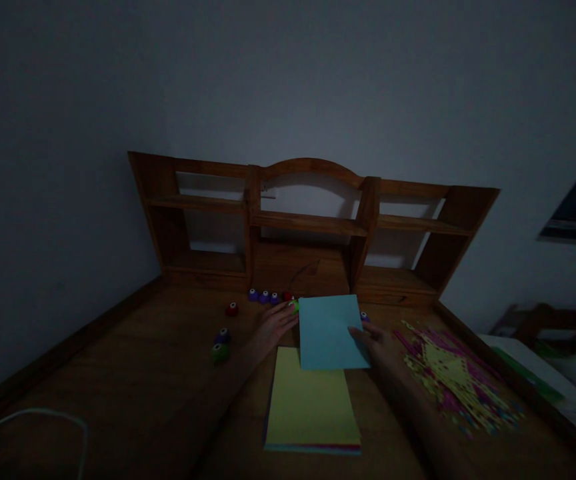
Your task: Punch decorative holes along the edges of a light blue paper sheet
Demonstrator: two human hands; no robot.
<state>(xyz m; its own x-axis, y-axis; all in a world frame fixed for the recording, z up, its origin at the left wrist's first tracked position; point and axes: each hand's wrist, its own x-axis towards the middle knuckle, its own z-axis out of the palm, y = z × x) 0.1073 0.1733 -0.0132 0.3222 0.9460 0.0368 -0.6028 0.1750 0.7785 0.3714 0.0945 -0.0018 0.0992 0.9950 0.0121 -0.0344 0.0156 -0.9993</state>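
My right hand (374, 337) grips the right edge of a light blue paper sheet (331, 331), holding it over the far end of a stack of coloured paper (311, 405) with a yellow sheet on top. My left hand (274, 325) reaches to a small green punch (294, 306) at the sheet's upper left corner, fingertips on it. A row of small purple and red punches (264, 296) stands just beyond. One red punch (231, 309), a purple one (223, 335) and a green one (219, 352) sit to the left of my left hand.
The wooden desk (133, 373) carries an open wooden shelf unit (308, 223) against the wall. A heap of yellow and pink punched paper strips (448, 377) lies at the right. A white cable (43, 420) loops at the near left. The room is dim.
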